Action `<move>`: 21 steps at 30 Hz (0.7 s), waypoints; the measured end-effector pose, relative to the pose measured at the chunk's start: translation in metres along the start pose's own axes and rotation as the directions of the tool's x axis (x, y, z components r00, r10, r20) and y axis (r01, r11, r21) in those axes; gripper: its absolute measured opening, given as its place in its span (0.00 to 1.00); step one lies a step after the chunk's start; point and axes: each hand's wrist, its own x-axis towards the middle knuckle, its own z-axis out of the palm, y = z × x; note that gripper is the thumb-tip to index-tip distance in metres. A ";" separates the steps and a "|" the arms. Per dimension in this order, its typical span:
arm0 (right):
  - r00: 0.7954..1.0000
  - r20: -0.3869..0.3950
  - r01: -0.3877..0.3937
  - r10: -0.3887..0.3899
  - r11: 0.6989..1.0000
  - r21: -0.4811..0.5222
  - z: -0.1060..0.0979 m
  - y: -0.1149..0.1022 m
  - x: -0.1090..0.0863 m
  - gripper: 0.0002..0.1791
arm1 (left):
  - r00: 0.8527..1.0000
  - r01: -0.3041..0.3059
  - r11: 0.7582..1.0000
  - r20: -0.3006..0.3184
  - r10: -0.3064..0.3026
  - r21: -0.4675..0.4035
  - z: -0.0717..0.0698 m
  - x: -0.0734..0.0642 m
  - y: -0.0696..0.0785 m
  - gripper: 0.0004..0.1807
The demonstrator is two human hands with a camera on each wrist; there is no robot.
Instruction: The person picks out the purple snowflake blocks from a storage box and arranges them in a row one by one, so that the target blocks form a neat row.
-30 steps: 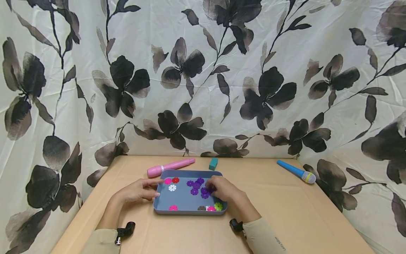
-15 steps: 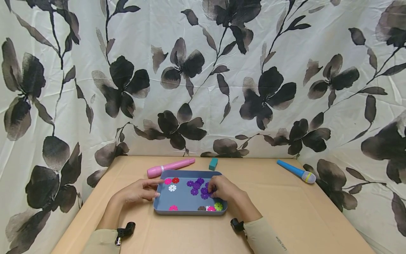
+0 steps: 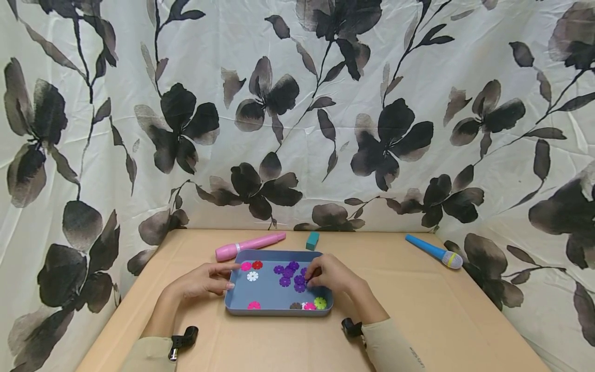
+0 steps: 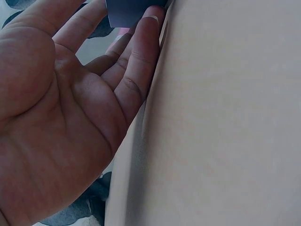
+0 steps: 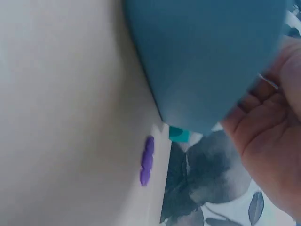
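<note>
A shallow grey-blue tray (image 3: 269, 297) holds small flower-shaped pieces. My left hand (image 3: 200, 280) grips its left edge, thumb and index finger at the rim; in the left wrist view the other fingers (image 4: 141, 56) lie against the outside wall. My right hand (image 3: 329, 274) reaches over the right rim, finger and thumb pinching a purple flower piece beside the purple cluster (image 3: 288, 270). White (image 3: 252, 276), red (image 3: 257, 264) and pink (image 3: 246, 266) pieces lie at the tray's left. A green piece (image 3: 319, 303) sits in the front right corner. The right fingertips are hidden in the right wrist view.
Behind the tray lie a pink tube-shaped object (image 3: 251, 246) and a teal block (image 3: 312, 240). A blue toy microphone (image 3: 434, 251) is at the back right. In the right wrist view a purple piece (image 5: 147, 161) lies on the table outside the tray. A floral curtain (image 3: 325, 129) hangs behind.
My right hand has shifted slightly right and its fingers have drawn back a little from the purple cluster. The left hand and tray have stayed put.
</note>
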 end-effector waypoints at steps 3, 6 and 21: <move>0.998 -0.057 0.021 -0.017 0.997 0.069 -0.010 0.002 -0.004 0.05 | 1.000 0.004 1.000 0.000 -0.004 -0.011 0.000 0.000 0.000 0.38; 0.994 -0.100 0.043 -0.034 0.995 0.088 -0.020 0.007 -0.008 0.07 | 1.000 0.011 1.000 0.002 -0.011 -0.026 0.000 -0.001 0.001 0.39; 0.993 -0.116 -0.019 0.032 0.994 0.107 -0.058 0.039 -0.035 0.11 | 1.000 0.017 0.999 0.006 -0.017 -0.041 0.000 -0.001 0.001 0.39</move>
